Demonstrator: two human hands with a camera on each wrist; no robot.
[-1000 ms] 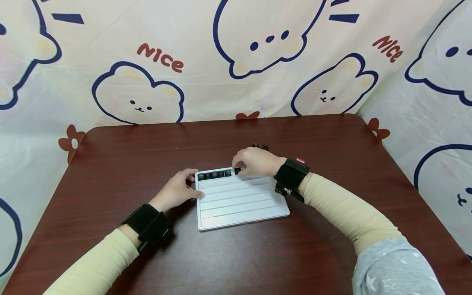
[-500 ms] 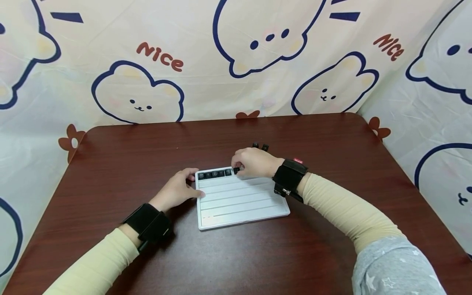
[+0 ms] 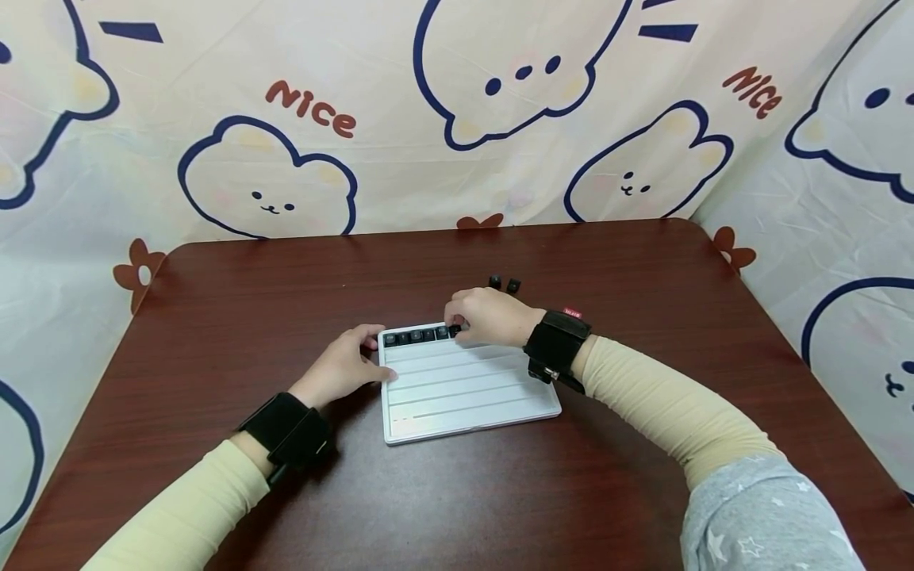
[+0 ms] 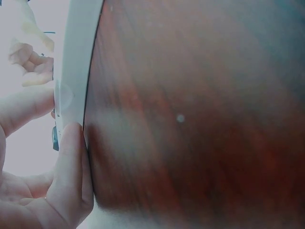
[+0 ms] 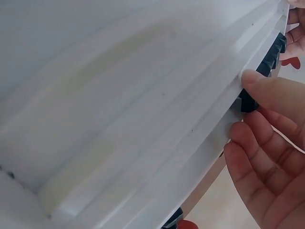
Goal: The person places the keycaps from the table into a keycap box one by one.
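Note:
A white ridged tray lies on the table, with a row of black keycaps along its far edge, starting at the left corner. My left hand holds the tray's left side, thumb on the near part and fingers at the far corner. Over the far edge, my right hand pinches another black keycap between thumb and fingers, at the right end of the row. In the left wrist view, fingertips press the tray's side wall. Fingers partly hide the pinched keycap in the head view.
Two loose black keycaps, one left of the other, lie on the brown table beyond my right hand. A printed cloth hangs behind the table's far edge.
My right hand has slid slightly left along the tray's far edge, bringing the pinched keycap closer to the row. My left hand and the tray have stayed practically still.

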